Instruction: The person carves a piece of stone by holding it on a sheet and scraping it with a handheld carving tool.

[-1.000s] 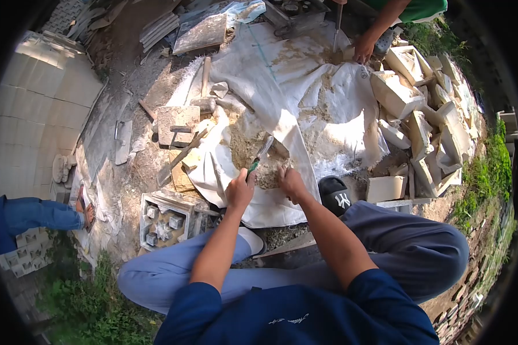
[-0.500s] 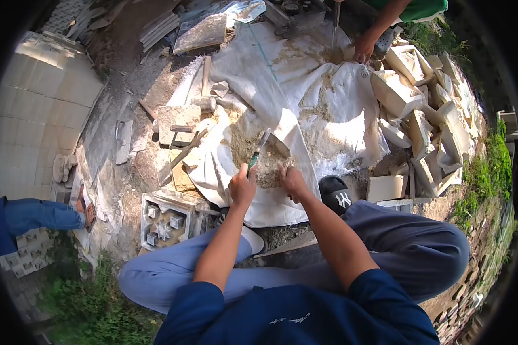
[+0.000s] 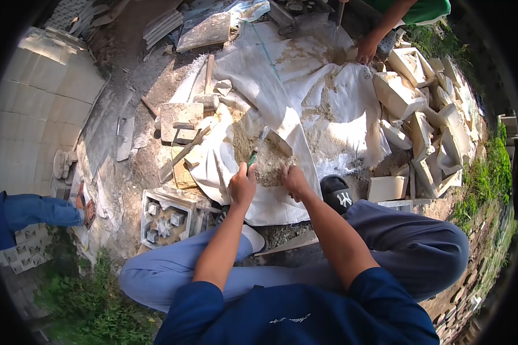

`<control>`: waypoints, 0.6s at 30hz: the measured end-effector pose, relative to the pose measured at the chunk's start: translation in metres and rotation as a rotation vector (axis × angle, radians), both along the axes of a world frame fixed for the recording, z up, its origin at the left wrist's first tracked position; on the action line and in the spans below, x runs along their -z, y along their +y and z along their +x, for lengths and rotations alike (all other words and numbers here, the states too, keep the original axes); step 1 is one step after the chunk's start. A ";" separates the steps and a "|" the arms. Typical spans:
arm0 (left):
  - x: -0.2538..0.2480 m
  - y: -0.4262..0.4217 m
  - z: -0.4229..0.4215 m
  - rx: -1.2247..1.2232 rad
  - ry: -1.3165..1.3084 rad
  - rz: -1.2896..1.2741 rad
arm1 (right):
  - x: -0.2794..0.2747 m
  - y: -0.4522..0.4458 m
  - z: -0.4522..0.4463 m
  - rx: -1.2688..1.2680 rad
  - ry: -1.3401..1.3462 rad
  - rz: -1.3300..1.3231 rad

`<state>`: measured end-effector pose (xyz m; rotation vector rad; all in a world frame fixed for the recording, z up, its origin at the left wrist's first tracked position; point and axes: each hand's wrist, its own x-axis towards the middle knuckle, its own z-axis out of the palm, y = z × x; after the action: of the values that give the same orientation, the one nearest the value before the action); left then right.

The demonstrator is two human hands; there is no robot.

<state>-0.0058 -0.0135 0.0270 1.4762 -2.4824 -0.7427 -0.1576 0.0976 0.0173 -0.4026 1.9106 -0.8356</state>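
My left hand (image 3: 243,183) is closed around a tool with a green handle (image 3: 252,158) and a narrow pale blade (image 3: 263,135) pointing away from me. My right hand (image 3: 294,181) is closed too, and a trowel (image 3: 280,145) with a flat grey blade extends from it. Its handle is mostly hidden by the fingers. Both tools are over a heap of damp, sandy mix (image 3: 269,169) on a white sheet (image 3: 282,214). The two hands are apart, one on each side of the mix.
At the left are a mould with raised blocks (image 3: 166,219), a mallet (image 3: 209,86) and a float (image 3: 122,138). Pale cast pieces (image 3: 400,95) pile up at the right. A co-worker's hand (image 3: 366,49) works at the far side; another person's leg (image 3: 40,211) shows left.
The blade in my left hand has tipped slightly toward the left. My right hand and the trowel have hardly moved, and the whole view has shifted a little.
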 end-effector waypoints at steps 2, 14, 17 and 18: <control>0.009 0.004 0.007 0.024 -0.011 0.030 | -0.003 -0.003 -0.001 -0.014 0.002 0.048; -0.004 0.008 -0.006 0.001 -0.077 0.018 | -0.006 -0.004 -0.003 -0.031 -0.002 0.084; 0.013 0.014 0.009 0.087 -0.161 0.003 | 0.001 -0.004 0.000 -0.024 0.027 0.016; 0.014 0.017 0.014 0.082 -0.156 -0.001 | 0.017 -0.003 0.002 -0.029 0.032 0.012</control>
<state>0.0085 0.0034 0.0133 1.4942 -2.6717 -0.6634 -0.1560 0.0949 0.0006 -0.4374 1.9344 -0.8028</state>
